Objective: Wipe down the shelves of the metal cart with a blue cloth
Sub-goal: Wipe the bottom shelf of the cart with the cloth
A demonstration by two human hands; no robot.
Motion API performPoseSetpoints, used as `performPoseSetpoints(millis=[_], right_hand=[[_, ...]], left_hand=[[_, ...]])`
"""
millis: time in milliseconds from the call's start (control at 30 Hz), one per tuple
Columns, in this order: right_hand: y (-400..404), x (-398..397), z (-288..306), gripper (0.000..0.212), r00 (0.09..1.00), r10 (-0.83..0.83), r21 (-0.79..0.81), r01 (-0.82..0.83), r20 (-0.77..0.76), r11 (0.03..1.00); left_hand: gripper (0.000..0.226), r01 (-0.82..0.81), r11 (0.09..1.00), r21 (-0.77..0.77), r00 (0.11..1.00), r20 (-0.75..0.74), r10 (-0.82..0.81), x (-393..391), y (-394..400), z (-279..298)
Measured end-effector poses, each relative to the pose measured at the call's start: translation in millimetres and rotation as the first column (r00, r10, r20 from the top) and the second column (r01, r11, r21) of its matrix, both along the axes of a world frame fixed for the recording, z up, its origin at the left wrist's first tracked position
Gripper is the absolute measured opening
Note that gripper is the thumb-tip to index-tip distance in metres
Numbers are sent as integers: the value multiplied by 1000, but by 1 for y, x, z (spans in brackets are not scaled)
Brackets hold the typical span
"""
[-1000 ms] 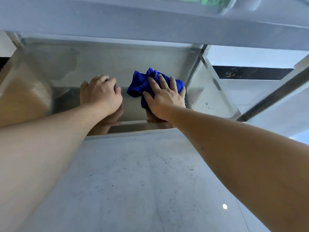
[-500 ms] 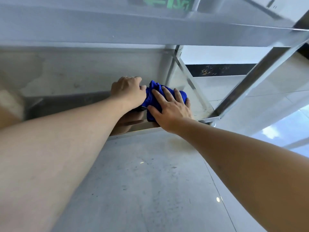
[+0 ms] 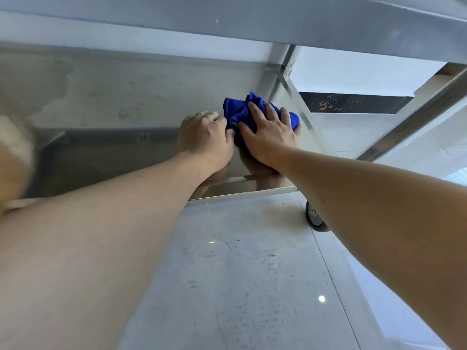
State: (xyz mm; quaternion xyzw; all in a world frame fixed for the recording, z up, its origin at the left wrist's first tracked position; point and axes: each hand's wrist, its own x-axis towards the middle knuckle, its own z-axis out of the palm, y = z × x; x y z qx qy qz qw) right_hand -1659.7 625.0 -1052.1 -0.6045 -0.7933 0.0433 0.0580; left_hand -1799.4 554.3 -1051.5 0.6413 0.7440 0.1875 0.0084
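Right hand [image 3: 269,136] flat, fingers spread, pressing one blue cloth [image 3: 240,109] onto the lower shelf [image 3: 121,152] near the right corner post [image 3: 300,102]. Left hand [image 3: 204,137] curled, touching the cloth's edge; whether it pinches the cloth, can't tell. One caster wheel [image 3: 314,218] below.

My right hand [image 3: 269,133] lies flat on the blue cloth [image 3: 238,109], fingers spread and straight, and presses it on the lower shelf [image 3: 121,152] of the metal cart, near the right back corner. My left hand [image 3: 204,137] rests on the same shelf just beside the cloth, its fingers curled and touching the cloth's left edge. The upper shelf [image 3: 252,24] runs above both hands. Under the front right corner I see one wheel [image 3: 314,217] on the pale tiled floor [image 3: 240,274].
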Motion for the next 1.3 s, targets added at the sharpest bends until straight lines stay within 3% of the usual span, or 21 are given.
performPoseSetpoints(millis=[333,667,1033,1300], right_hand=[[88,-42,-4,58,1000,3,79,0,-28,997],[149,-33,2,60,997,-27,21,29,-73,999],[124,3,1,65,999,20,34,-18,-49,999],[66,47,-6,68,999,-38,17,39,-38,999]], left_hand=[[42,-30,999,-12,997,-74,29,5,-3,-7],[45,-32,999,13,995,-92,33,3,-3,-10],[49,-25,1000,-19,996,-92,23,3,-2,-5],[44,-48,998,-47,997,-66,45,4,2,-6]])
